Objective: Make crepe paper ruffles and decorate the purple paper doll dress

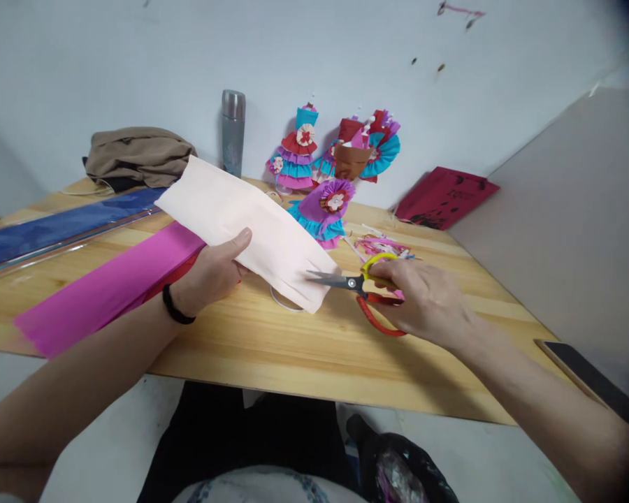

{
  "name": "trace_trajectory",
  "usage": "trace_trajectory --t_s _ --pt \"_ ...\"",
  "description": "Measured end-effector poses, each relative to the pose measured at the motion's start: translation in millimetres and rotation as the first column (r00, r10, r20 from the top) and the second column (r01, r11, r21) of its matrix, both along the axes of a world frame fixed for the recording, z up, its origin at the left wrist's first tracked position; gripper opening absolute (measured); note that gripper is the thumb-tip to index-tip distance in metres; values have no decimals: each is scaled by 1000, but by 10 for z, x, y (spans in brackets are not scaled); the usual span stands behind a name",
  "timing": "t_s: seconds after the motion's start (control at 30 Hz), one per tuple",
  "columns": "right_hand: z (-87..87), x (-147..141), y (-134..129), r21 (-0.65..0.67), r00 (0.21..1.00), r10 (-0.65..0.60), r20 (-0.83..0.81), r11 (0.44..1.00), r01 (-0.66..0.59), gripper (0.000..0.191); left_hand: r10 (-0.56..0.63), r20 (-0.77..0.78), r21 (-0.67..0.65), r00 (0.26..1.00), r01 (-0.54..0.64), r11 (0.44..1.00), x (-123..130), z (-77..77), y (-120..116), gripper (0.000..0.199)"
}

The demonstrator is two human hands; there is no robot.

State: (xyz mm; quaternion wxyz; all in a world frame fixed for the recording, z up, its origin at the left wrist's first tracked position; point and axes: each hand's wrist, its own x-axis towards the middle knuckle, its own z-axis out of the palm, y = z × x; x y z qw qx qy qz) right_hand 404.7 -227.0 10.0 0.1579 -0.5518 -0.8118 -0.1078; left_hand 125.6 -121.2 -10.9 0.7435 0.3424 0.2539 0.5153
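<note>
A long cream-pink strip of crepe paper [251,216] is raised over the table, with my left hand [217,272] closed on its near edge, thumb on top. My right hand [424,297] grips scissors [352,283] with one yellow and one red handle. Their dark blades lie at the right end of the paper, pointing left; whether they are cutting into it cannot be made out. Under my left hand and wrist, magenta crepe paper [120,286] rests on the table, with a red piece partly hidden beside it.
Paper dress figures [296,154] stand along the wall beside a grey flask [233,133]. Brown cloth [136,157] and blue wrapped sheets [68,223] lie left. A crimson bag [445,197], paper scraps [382,246] and a phone [592,377] are right; a black bag [403,468] is below.
</note>
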Motion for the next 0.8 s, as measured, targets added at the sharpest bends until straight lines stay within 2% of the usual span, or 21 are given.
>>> trace_trajectory --t_s 0.17,0.3,0.37,0.47,0.57,0.67,0.77,0.8 --pt "-57 -60 1 -47 995 -87 -57 995 84 19 -1 -21 -26 1000 0 1000 -5 16 -13 55" --pt "-38 -135 -3 -270 968 -155 -198 958 98 27 29 12 9 999 -29 1000 -3 -17 -13 58" --pt "-11 -166 -2 -401 951 -191 -242 913 81 35 29 2 -22 1000 -29 999 2 -15 -13 58" --pt "34 -190 -2 -547 927 -171 -333 836 -42 43 13 2 -61 1000 -13 998 4 1 -6 58" --pt "63 -185 -19 -602 876 -106 -471 764 -232 44 8 30 -73 1000 -6 997 -8 2 9 55" --pt "61 -152 -51 -665 814 -117 -569 647 -372 41 1 57 -99 998 4 995 -20 3 19 52" --pt "37 -107 -85 -739 804 -185 -565 547 -393 37 -16 78 -182 997 30 983 -20 44 14 50" --pt "30 -95 -94 -741 819 -177 -546 557 -374 35 -19 82 -208 996 36 977 -16 68 8 50"
